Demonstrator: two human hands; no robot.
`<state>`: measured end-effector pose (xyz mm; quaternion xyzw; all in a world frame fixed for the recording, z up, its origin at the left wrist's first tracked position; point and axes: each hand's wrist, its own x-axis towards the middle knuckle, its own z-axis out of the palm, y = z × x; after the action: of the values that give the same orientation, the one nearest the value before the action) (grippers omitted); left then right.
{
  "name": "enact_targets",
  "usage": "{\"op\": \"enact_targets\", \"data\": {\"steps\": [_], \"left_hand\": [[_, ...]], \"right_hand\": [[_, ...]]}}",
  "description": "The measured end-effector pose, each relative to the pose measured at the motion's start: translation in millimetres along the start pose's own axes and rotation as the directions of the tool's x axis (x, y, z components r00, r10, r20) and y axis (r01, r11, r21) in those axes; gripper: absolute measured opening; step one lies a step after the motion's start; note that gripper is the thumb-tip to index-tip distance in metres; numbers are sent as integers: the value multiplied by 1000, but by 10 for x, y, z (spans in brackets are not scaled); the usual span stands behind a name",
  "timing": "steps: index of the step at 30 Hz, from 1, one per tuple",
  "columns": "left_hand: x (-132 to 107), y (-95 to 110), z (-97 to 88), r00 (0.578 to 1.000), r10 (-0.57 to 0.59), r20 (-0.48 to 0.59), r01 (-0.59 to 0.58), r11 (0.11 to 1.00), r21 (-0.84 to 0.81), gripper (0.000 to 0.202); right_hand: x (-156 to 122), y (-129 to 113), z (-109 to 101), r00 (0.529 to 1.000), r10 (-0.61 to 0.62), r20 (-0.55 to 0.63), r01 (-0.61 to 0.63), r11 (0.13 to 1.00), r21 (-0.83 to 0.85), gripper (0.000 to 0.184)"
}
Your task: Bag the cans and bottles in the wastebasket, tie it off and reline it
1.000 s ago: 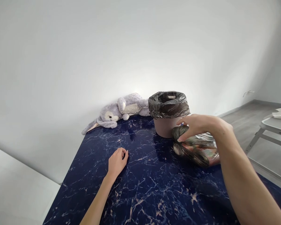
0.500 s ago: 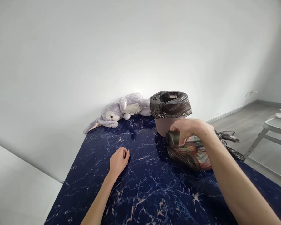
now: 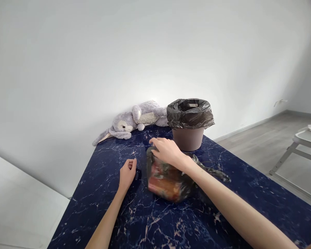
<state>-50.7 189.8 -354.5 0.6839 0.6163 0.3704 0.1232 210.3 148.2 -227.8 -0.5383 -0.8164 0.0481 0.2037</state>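
My right hand (image 3: 168,152) grips the upper left part of a black see-through plastic bag (image 3: 164,183), which is blurred by motion. Red and orange items show through the film, but I cannot tell what they are. The bag's twisted end trails to the right, past my forearm. To its left, my left hand (image 3: 126,173) rests at the table with its fingers curled in and nothing visible in them. Behind the bag stands a taupe bin (image 3: 188,138) with a black bin liner (image 3: 190,116) folded over its rim.
A grey plush bunny (image 3: 137,119) lies against the wall at the back of the dark blue marbled table (image 3: 145,221). Off to the right stands a grey folding table (image 3: 309,138) with something white on it. A white surface (image 3: 20,204) is at the lower left.
My right hand has brought the plastic bag leftward and nearer, from the right of the bin to the middle of the table. My left hand has shifted slightly left, its fingers still curled.
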Motion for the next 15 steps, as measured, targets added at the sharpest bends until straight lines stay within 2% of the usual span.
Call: {"op": "enact_targets", "data": {"steps": [3,6,8,10,12,14,15], "left_hand": [[32,-65,-28,999,-23,-41,19,993,-114,50],[39,-93,-23,999,-28,-42,19,980,-196,52],[40,-94,-12,999,-28,-35,19,973,-232,51],[41,-87,-5,999,-30,-31,21,967,-254,51],[43,-73,-7,999,-32,-28,24,963,-268,51],[43,-57,-13,999,-35,-28,25,960,-280,52],[44,-49,-16,999,-36,-31,25,958,-287,52]], "right_hand": [[5,57,-105,1000,-5,-25,6,999,52,45],[-70,269,-327,997,56,47,-58,998,37,45],[-145,425,-466,979,110,172,-111,994,-3,61],[-213,540,-553,937,159,312,-154,987,-41,83],[-248,591,-562,882,202,426,-194,979,-63,94],[-234,581,-485,851,221,476,-223,973,-54,89],[-208,559,-418,858,222,464,-230,972,-40,81]]}}
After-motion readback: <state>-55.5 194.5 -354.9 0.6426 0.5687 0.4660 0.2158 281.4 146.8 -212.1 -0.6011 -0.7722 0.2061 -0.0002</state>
